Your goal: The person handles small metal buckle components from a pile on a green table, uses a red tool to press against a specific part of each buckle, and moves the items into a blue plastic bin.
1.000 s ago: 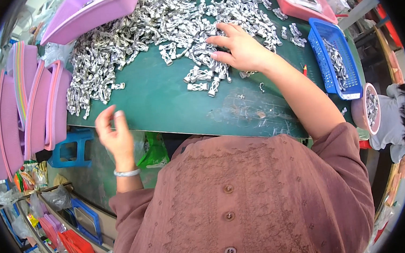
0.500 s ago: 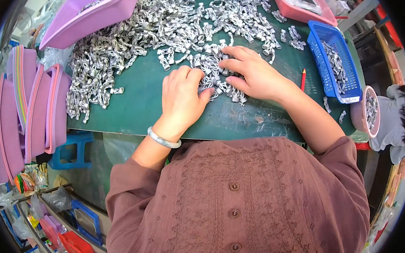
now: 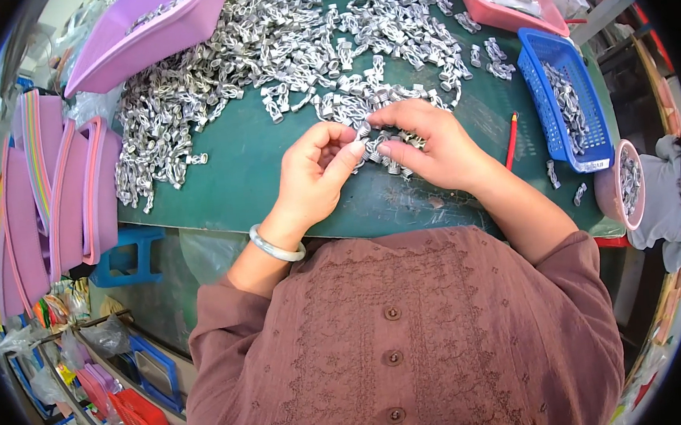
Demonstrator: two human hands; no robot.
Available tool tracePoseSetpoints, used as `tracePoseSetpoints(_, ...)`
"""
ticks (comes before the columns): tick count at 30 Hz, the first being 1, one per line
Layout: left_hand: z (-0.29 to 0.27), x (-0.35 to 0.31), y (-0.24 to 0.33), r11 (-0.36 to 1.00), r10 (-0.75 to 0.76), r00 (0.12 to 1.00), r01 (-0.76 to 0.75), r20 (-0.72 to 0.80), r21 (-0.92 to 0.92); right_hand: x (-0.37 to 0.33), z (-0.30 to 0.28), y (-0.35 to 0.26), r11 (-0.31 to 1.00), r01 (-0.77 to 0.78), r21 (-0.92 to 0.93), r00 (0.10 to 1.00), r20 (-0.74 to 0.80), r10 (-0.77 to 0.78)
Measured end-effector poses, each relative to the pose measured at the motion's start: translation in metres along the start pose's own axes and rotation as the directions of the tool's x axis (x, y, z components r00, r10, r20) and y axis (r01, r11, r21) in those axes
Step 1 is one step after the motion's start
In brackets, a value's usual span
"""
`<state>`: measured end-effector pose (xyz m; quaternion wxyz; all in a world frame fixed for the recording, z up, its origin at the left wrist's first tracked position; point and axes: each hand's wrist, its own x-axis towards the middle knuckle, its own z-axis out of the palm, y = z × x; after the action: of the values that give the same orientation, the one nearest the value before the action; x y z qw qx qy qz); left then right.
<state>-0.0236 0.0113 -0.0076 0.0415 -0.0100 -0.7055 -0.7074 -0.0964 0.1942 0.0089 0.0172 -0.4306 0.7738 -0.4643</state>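
Observation:
Between the thumb and index finger of my left hand is a small silver-grey piece with a ribbed cap and what looks like a cord loop. My right hand curves in from the other side, its index fingertip at that piece's cap. Its thumb stays apart from the index finger, over loose pieces. Under and beyond both hands lies a small heap of similar pieces. A much larger pile of them spreads across the far side of the green table.
At the far left stands a purple bin, with more purple bins stacked left of the table. A red pencil, blue basket and pink tub of pieces sit right. A pink tray is behind them.
My hands have drawn closer together over the near heap. A piece is now pinched in my left fingers, and my right hand has lowered slightly from the heap.

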Motion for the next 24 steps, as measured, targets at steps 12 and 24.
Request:
tracePoseSetpoints(12, 0.015, -0.003, -0.016, 0.904, 0.427, 0.904, -0.427, -0.012, 0.023, -0.009, 0.013, -0.006, 0.972, -0.052, 0.227, 0.991, -0.107, 0.078)
tracePoseSetpoints(24, 0.021, -0.008, 0.0, 0.971, 0.015, 0.997, -0.034, -0.081, -0.237, -0.01, 0.014, -0.011, 0.629, -0.379, 0.678, 0.914, 0.17, 0.367)
